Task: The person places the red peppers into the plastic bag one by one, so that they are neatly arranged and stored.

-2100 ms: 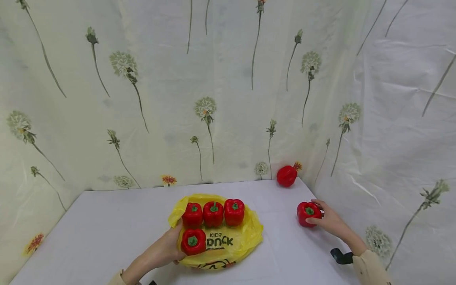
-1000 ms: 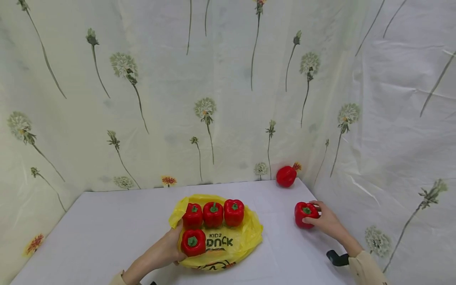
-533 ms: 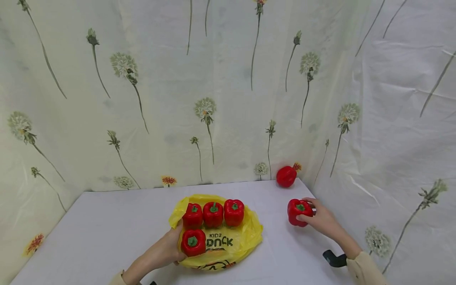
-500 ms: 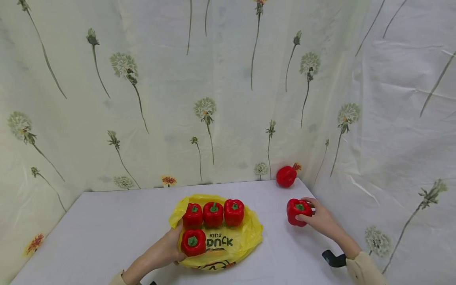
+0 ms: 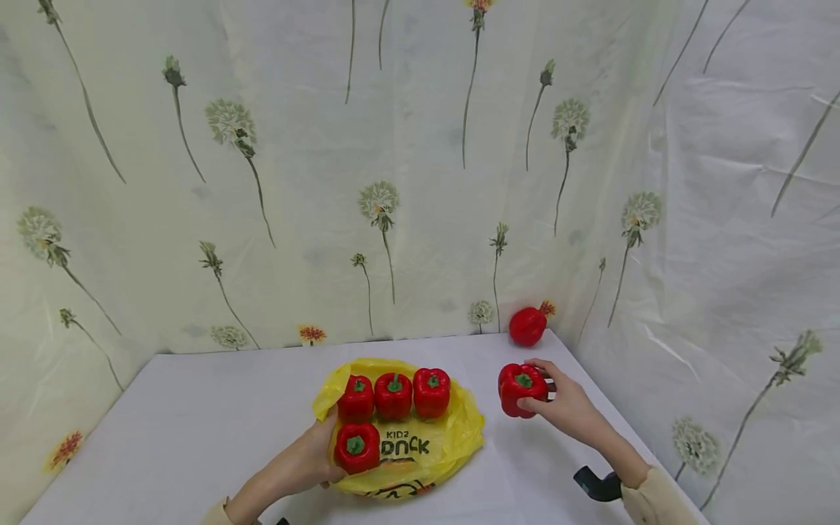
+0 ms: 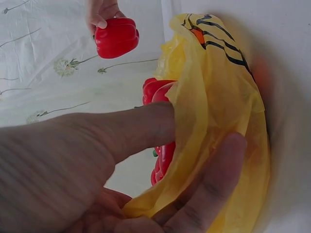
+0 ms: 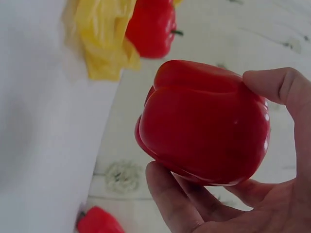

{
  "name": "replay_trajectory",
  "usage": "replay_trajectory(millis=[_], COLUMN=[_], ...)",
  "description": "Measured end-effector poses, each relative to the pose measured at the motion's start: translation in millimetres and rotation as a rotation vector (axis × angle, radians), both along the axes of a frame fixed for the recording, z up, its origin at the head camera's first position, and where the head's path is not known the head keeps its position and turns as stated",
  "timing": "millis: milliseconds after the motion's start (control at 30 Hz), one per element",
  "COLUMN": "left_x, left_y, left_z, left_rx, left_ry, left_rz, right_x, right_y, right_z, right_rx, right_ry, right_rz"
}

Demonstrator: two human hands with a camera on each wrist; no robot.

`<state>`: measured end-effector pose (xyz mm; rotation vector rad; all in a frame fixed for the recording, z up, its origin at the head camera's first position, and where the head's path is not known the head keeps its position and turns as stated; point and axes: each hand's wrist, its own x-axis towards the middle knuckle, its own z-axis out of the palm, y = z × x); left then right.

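Note:
A yellow plastic bag (image 5: 453, 445) with dark lettering lies spread at the table's middle, its mouth facing me. Several red bell peppers sit in it: three in a row at the back, and one pepper (image 5: 356, 448) at the front left. My left hand (image 5: 315, 456) grips the bag's left edge; in the left wrist view the thumb is inside the rim and the fingers (image 6: 214, 179) outside. To the right of the bag, my right hand (image 5: 567, 408) holds another red bell pepper (image 7: 204, 124) above the table, thumb on one side and fingers on the other.
One more red bell pepper (image 5: 528, 326) lies on its side at the table's far right corner, against the curtain. The white tabletop (image 5: 216, 430) runs left of the bag. A dandelion-printed curtain (image 5: 440, 182) closes off the back and both sides.
My right hand has carried its bell pepper leftward and up from the table's right side toward the bag. The left hand and the bag have stayed in place.

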<state>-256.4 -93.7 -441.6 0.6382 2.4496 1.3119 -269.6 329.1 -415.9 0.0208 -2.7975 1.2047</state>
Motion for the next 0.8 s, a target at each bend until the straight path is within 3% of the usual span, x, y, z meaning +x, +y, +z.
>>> replay_trajectory(millis=[300,567,800], left_x=[1.0,1.4,2.1], left_y=[-0.3,0.8,2.1], left_z=[0.9,0.2,1.4], left_rx=[0.004,0.011,0.009], left_ry=[-0.005,0.004,0.007], left_rz=[0.002,-0.009,-0.005], right_x=[9.0,12.2,10.8], right_y=[-39,-75,-97], right_z=[8.2,5.9,1.0], right_rx=[-0.048,-0.087,-0.106], right_ry=[0.016,-0.014,-0.014], right_rz=[0.092,0.145,0.248])
